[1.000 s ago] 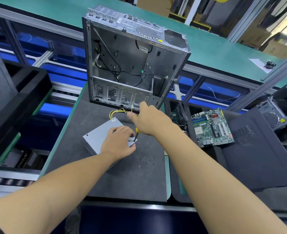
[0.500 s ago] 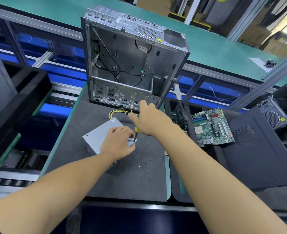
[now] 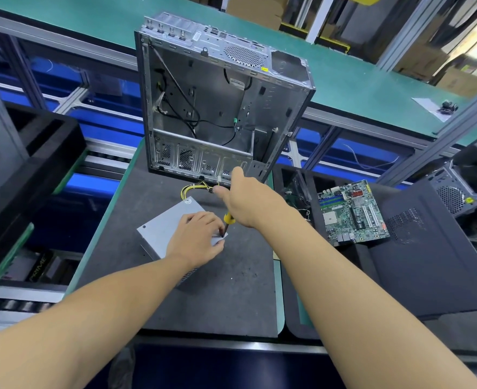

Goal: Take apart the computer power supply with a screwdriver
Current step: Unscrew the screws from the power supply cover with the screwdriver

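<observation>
A grey metal power supply (image 3: 161, 228) lies on a dark mat (image 3: 226, 290), its yellow and black cables (image 3: 192, 188) trailing toward the case behind. My left hand (image 3: 196, 238) rests flat on the supply's top near its right corner, pressing it down. My right hand (image 3: 245, 199) grips a screwdriver (image 3: 227, 222) with a yellow handle; its dark shaft points down at the supply's right corner, right beside my left fingers. The tip's contact point is too small to make out.
An empty open computer case (image 3: 220, 102) stands upright just behind the supply. A green motherboard (image 3: 352, 213) lies to the right on a black tray, beside a dark side panel (image 3: 428, 256). Black trays sit at left, and another case (image 3: 467, 186) at far right.
</observation>
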Motion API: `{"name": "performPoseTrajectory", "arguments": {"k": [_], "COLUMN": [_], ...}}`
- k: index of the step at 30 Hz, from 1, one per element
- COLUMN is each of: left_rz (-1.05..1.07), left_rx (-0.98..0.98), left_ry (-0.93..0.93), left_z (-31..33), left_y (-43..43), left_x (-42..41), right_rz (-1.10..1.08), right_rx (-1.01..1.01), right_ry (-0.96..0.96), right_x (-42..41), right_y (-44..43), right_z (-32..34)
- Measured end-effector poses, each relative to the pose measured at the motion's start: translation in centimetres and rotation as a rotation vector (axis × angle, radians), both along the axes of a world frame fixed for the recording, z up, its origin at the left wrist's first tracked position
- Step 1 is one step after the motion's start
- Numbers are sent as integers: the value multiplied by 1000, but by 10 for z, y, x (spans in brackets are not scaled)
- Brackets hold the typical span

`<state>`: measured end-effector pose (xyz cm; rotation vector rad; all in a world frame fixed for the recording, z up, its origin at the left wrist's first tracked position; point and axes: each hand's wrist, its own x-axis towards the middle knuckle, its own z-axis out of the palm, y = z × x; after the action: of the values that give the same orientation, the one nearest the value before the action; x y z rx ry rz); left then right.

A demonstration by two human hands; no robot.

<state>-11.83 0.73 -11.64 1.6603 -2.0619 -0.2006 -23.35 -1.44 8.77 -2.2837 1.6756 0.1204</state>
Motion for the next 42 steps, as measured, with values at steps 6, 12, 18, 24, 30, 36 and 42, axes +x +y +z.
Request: {"name": "performPoseTrajectory", "arguments": {"k": [6,12,18,24,30,36,42], "left_rz": [15,24,26,27,18,30,31], "left_rx": [13,9,3,-24,24,12,9], "left_ry": [31,23,-16,-19,-7,-39,-23], "left_z": [-1,-4,-4,-3,2,0,2], "left_y": [-1,-2,-3,-2,0,-1,-1], "left_x": [0,0,-1,-1,-1,-2,-3], "right_rz": [80,28,49,61,91,110,126], "right_rx": [94,40,66,9,-10,6,-30], "right_ry": [-16,-9,-20,42,-13,34,21], "right_x": [1,-2,-2,-3,0,2,2], "right_y": [-7,-3,-6,-2,-4,-2,-3], "right_z": [4,-1,0,-2,-5,-3,-1]}}
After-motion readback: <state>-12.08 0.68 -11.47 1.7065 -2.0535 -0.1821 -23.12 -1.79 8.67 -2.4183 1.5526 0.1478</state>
